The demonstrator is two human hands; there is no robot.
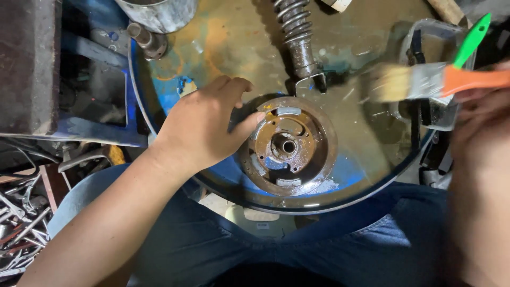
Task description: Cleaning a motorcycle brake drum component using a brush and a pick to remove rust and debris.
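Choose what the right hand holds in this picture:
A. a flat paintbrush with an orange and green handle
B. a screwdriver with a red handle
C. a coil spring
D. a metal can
A: the right hand grips the flat paintbrush by its orange and green handle, bristles pointing left above the round tray, while the left hand rests on the rusty round metal part.

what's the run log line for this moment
left hand steadying round metal plate | right hand holding paintbrush | blue drum top

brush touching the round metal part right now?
No: the paintbrush in the right hand is held off to the side of the round metal part, which the left hand steadies at its rim.
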